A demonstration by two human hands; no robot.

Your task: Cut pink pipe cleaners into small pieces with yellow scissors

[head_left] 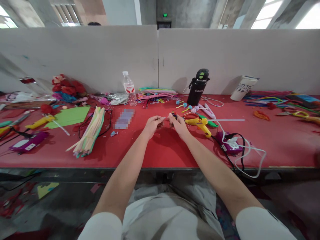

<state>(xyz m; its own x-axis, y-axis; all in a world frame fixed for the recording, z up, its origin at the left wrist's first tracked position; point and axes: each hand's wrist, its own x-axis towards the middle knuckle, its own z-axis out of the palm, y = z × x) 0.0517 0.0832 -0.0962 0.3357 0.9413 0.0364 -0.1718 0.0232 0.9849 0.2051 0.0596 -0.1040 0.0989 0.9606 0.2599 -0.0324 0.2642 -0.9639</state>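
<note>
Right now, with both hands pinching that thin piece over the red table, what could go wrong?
The yellow glue gun lies beside your right hand, corded toward the purple power strip; if hot, it could burn you.
The white cable loops past the front edge of the table; a snagged arm might drag things off.
The thin piece held with your left hand could slip.

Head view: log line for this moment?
left hand: pinches thin piece | right hand: pinches same piece | nearby: yellow glue gun | surface: red table
</note>
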